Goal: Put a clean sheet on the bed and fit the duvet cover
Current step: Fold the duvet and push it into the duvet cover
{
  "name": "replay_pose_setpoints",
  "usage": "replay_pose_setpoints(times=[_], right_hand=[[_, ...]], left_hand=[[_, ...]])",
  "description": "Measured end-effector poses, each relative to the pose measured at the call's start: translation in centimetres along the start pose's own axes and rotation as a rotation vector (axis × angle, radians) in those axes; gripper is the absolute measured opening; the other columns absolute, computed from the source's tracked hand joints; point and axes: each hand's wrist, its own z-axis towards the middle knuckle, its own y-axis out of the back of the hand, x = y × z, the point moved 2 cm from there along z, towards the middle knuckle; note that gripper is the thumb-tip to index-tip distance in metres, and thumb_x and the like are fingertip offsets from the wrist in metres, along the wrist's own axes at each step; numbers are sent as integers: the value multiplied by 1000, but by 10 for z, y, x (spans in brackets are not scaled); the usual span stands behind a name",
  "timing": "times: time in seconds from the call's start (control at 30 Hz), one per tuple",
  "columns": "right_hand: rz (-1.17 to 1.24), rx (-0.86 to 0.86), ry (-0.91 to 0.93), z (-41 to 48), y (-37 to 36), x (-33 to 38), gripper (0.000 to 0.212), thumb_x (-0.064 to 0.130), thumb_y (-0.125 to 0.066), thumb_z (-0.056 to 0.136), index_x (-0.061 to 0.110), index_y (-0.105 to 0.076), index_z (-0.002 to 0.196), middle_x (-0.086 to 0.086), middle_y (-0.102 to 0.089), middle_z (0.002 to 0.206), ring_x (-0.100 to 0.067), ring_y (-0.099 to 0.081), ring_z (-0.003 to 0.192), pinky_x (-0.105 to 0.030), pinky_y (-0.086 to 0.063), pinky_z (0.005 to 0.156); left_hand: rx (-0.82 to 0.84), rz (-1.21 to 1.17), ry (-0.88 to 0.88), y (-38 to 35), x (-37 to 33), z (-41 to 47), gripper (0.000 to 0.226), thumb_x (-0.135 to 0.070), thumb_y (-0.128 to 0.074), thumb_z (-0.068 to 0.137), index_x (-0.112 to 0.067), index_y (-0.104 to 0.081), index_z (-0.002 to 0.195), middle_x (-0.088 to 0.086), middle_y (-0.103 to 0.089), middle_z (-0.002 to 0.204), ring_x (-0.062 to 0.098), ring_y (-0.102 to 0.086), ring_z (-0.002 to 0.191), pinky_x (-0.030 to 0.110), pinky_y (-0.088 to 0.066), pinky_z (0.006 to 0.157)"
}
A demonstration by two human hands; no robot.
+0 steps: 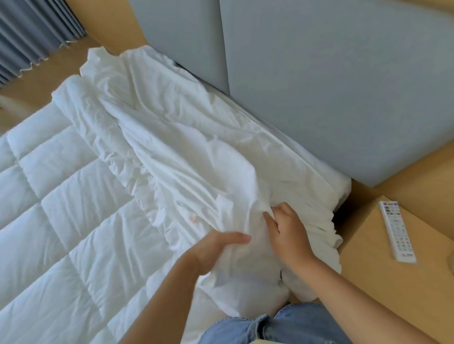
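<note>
Together, left hand (218, 248) and right hand (287, 232) hold the duvet cover (170, 144) — grip closed.

white remote (397, 231) on wooden nightstand (407, 278), grey curtain (27, 28)

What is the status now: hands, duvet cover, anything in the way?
Left hand holds, right hand grips the duvet cover. Cover bunched over quilted duvet, along headboard. Nothing blocking seen.

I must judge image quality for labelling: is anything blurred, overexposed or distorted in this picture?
Head view: the left hand is slightly smeared by motion, the right hand sharper; bright light nearly washes out folds of the white duvet cover; the wide lens tilts the scene and bends the grey headboard edges.
</note>
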Motion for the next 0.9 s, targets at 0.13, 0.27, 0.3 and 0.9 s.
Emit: replay_pose_setpoints(times=[0.13, 0.27, 0.3, 0.9], right_hand=[[-158, 144, -7, 4, 2, -4, 23, 18, -47, 98, 14, -57, 77, 5, -38, 80, -19, -44, 84, -21, -25, 66], [55, -31, 7, 9, 16, 13, 24, 13, -53, 95, 12, -63, 74, 7, -37, 71, -16, -44, 69, -24, -31, 64], [100, -62, 27, 9, 22, 17, 17, 11, -54, 94, 9, -70, 88, 3, -41, 72, -17, -46, 68, -25, -35, 64], [270, 265, 169, -61, -19, 27, 34, 18, -65, 87, 30, -64, 118, 3, -50, 79, -8, -48, 68, -17, -40, 67]], left_hand=[[-90, -124, -150, 24, -42, -10, 8, -13, -66, 51, -12, -73, 55, 5, -67, 60, 18, -66, 54, 22, -52, 49], [-104, 10, -215, 15, -53, -8, 6, -15, -72, 68, -16, -77, 66, 8, -73, 81, 22, -71, 72, 31, -58, 65], [-137, 27, -239, 14, -52, -7, 8, -19, -71, 73, -19, -78, 69, 7, -74, 84, 21, -71, 77, 31, -57, 70], [-132, -84, 5, 22, 12, -14, 18, -9, -65, 72, -1, -68, 88, 15, -69, 83, 25, -68, 73, 32, -53, 67]])
